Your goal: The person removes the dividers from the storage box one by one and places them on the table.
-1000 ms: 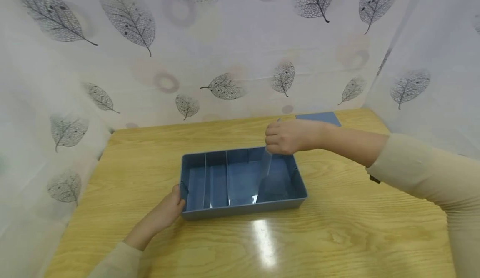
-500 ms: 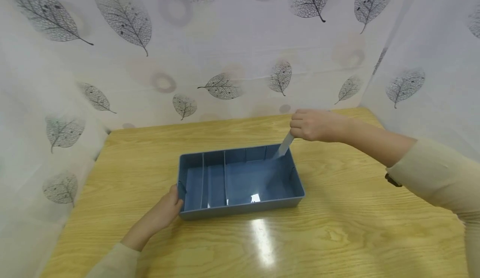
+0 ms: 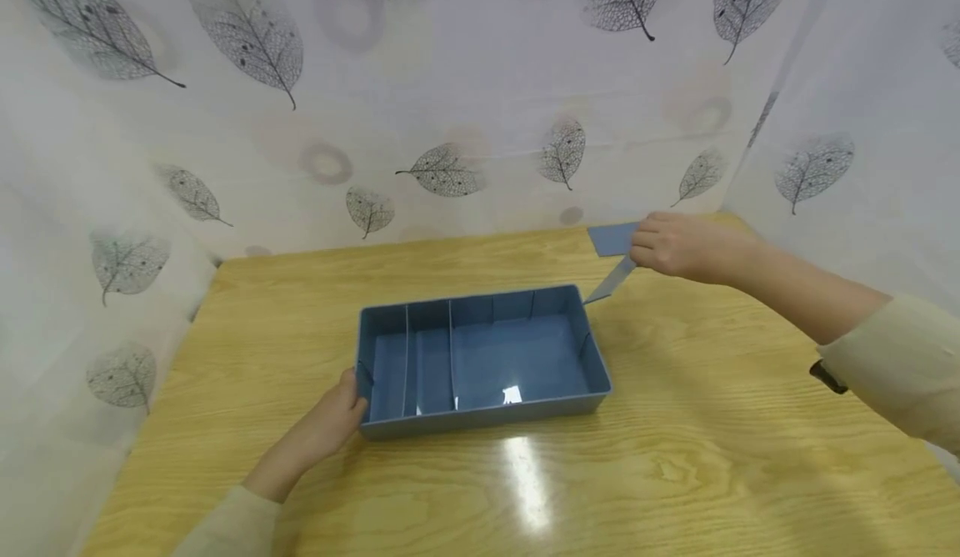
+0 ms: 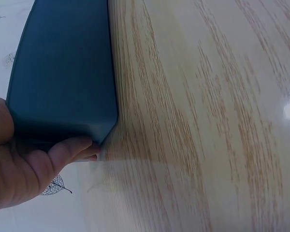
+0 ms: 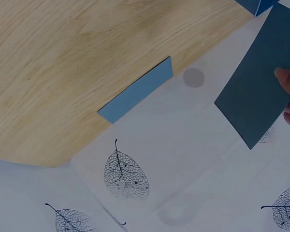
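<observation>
A blue-grey rectangular box lies on the wooden table. Toward its left end, two upright dividers form narrow compartments; the wider right part has slots in its walls. My left hand grips the box's left end, thumb at the rim; the left wrist view shows this hand holding the box from its end. Beyond the back right corner, my right hand pinches a thin flat divider panel, tilted and outside the box. The right wrist view shows the panel's broad face between thumb and fingers.
A second flat blue-grey panel lies at the table's back edge, partly behind my right hand; the right wrist view shows this panel whole. A leaf-patterned curtain hangs behind the table and at both sides.
My right hand has drawn the divider panel up out of the box's right part and moved it rightward past the back right corner. The left hand has kept its grip on the box.
</observation>
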Demonstrator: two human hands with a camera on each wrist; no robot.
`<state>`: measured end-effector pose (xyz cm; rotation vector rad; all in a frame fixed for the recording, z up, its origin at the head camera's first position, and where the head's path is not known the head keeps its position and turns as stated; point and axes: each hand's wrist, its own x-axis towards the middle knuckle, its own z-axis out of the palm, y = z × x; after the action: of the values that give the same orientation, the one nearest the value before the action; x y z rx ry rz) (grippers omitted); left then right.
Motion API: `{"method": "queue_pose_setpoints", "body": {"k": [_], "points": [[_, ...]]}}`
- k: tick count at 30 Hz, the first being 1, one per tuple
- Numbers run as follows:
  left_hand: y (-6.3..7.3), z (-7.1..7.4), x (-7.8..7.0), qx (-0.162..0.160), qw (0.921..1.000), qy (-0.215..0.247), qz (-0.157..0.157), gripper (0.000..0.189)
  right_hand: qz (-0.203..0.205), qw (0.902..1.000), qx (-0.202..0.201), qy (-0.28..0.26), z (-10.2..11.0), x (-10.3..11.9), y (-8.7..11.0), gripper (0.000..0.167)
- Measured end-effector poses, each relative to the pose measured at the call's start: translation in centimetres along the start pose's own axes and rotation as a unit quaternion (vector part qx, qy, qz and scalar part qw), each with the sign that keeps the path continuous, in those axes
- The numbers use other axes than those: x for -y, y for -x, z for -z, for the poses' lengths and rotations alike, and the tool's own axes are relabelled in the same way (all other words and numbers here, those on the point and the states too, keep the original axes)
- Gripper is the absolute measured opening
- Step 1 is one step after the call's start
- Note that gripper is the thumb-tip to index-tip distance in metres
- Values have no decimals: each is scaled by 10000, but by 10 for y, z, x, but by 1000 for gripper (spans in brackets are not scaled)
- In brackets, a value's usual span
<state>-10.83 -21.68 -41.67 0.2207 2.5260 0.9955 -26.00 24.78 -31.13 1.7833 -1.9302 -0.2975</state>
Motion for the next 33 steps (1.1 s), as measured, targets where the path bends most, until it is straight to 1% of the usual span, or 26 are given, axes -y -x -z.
{"method": "queue_pose_setpoints", "body": {"k": [1, 2, 5, 8, 10, 11, 15, 16, 20, 24, 26, 30, 32, 33], "points": [[0, 0, 1, 0, 10000, -14, 8, 53, -39, 10000, -17, -19, -2, 0, 3, 12], [0, 0, 1, 9, 10000, -11, 16, 54, -93, 9999, -36, -50, -4, 0, 7, 13], [0, 0, 1, 17, 10000, 23, 3, 54, -297, 9995, -72, -76, -7, -1, 16, 34], [0, -1, 1, -22, 10000, 33, -12, 50, -606, 9981, 7, -87, -7, -1, 25, 54], [0, -1, 1, -46, 10000, 8, -18, 47, -808, 9966, 109, -126, -6, -1, 30, 57], [0, -2, 1, -52, 10000, 9, -22, 46, -899, 9957, 188, -145, -7, -1, 33, 54], [0, -1, 2, -85, 9999, -72, -5, 45, -1169, 9916, 543, -124, -8, 0, 39, 21], [0, -1, 2, -95, 9999, -89, -3, 46, -1238, 9903, 627, -105, -10, 0, 41, 17], [-1, 0, 3, -159, 9997, -177, 0, 48, -1565, 9839, 851, -137, -13, 1, 45, 23], [-4, -1, 1, -180, 9997, -168, 0, 46, -1935, 9744, 1131, -174, -14, 2, 49, 20], [-4, -1, 1, -195, 9997, -161, -31, 48, -2144, 9672, 1353, -161, -14, 2, 50, 19], [-2, -2, 2, -115, 9999, -38, -4, 52, -2660, 9447, 1910, -192, -19, 0, 52, 17], [-1, -2, 3, -75, 10000, -14, 7, 53, -2794, 9363, 2122, -166, -23, 0, 54, 16], [0, -2, 3, -54, 10000, -3, 9, 54, -2827, 9337, 2196, -127, -25, 0, 55, 16]]}}
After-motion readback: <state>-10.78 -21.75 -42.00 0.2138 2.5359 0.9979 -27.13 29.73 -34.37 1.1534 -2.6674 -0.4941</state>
